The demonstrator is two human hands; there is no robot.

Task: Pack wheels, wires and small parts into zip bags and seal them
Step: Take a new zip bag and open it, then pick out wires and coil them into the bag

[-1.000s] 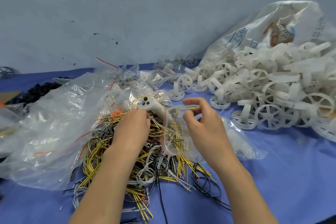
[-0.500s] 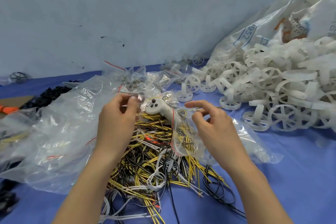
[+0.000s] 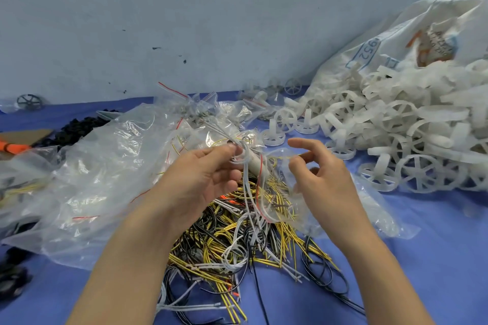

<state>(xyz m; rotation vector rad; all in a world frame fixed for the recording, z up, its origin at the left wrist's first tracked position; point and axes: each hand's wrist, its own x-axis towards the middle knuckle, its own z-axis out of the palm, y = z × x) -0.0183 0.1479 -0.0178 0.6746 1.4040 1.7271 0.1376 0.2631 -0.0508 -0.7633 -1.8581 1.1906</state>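
Note:
A tangled pile of yellow, black and white wires lies on the blue table in front of me. My left hand pinches a small bundle of white wires lifted above the pile. My right hand holds the mouth of a clear zip bag with a red seal strip, fingers curled on its edge; yellow wires show inside it. A white controller-like part lies partly hidden behind the bag and wires. White plastic wheels are heaped at the right.
A big crumpled clear plastic bag covers the left side. A white woven sack leans on the wall behind the wheels. Black small parts and an orange object lie far left. More small zip bags sit at the back.
My left hand came off the pile and rose with white wires pinched in it, close to the bag's mouth. My right hand kept its hold on the bag.

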